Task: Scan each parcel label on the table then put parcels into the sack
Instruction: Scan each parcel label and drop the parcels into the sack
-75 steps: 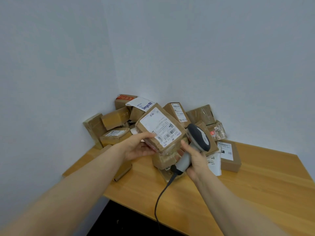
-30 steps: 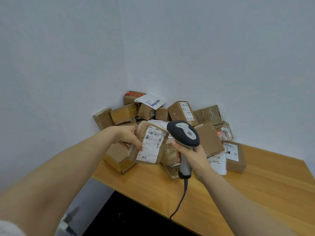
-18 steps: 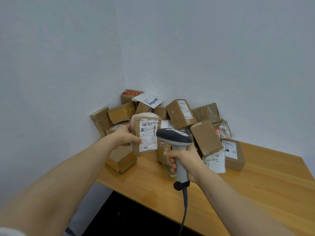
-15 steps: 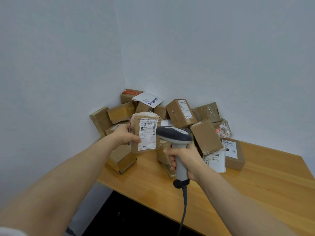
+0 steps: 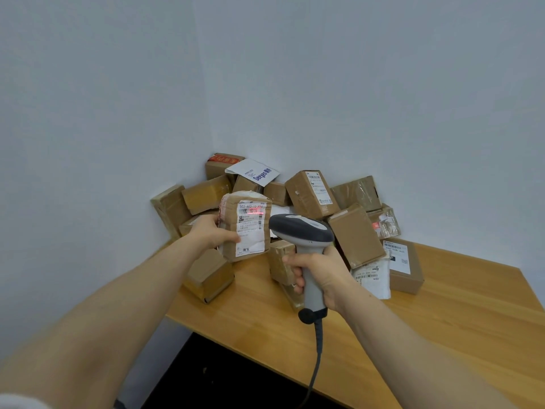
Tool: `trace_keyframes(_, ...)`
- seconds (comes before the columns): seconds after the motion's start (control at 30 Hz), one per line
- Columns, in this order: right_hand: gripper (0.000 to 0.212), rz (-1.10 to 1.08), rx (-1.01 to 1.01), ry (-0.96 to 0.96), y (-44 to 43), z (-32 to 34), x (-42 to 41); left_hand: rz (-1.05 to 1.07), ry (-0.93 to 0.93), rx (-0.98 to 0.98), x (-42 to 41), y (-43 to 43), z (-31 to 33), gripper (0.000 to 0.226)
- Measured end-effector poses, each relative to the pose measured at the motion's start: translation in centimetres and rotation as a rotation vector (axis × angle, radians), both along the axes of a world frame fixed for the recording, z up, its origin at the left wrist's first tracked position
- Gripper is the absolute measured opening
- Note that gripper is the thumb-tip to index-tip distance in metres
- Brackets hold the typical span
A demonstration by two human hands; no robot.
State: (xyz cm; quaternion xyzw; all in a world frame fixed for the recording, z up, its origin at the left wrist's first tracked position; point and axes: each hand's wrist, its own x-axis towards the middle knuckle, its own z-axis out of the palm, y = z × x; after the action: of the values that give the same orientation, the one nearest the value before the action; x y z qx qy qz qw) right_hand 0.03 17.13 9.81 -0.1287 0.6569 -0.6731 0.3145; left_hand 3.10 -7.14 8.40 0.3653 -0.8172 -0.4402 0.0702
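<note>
The left hand (image 5: 213, 231) grips a brown taped parcel (image 5: 229, 252) by its left edge, thumb across the front. It holds the parcel upright in the air above the surface (image 5: 413, 335), in front of the heap. The parcel's white label (image 5: 250, 231) faces the camera, and a thin red line (image 5: 259, 212) of light lies across the label's upper right part.

The right hand (image 5: 320, 270) is wrapped round the handle of a grey scanner (image 5: 300, 230), fingers curled at the front. The scanner's dark head sits just right of the parcel, level with its middle. A grey cable (image 5: 318, 349) hangs from the handle's base, down past the near edge of the surface.

Behind, a heap of brown boxes (image 5: 309, 193) is piled into the corner where 2 walls meet, with a white bag (image 5: 253, 172) printed in blue on top. A low box (image 5: 404, 270) with a white label sits at the heap's right end, and a white packet (image 5: 373, 277) lies against its left side. 1 more box, the edge box (image 5: 209, 276), lies at the left edge of the surface, below the held parcel.
</note>
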Motion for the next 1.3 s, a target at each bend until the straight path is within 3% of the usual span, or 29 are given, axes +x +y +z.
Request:
trace_keyframes(0.77, 0.020, -0.027, 0.006, 0.005, 0.5, -0.4, -0.7, -0.060, -0.011, 0.049, -1.1, -0.2, -0.8, 0.057)
trace_keyframes(0.93, 0.014, -0.153, -0.085, -0.084, 1.6, -1.0, -1.4, -0.110, -0.017, 0.137, -2.5, 0.7, -0.9, 0.053)
trace_keyframes(1.17, 0.013, -0.502, -0.141, -0.228, 12.0, -4.3, -3.4, -0.294, 0.064, 0.348, -8.0, 10.5, -1.9, 0.024)
trace_keyframes(1.3, 0.012, -0.660, -0.186, -0.278, 21.0, -5.7, -3.6, -0.446, 0.006, 0.450, -10.3, 21.7, -3.1, 0.027)
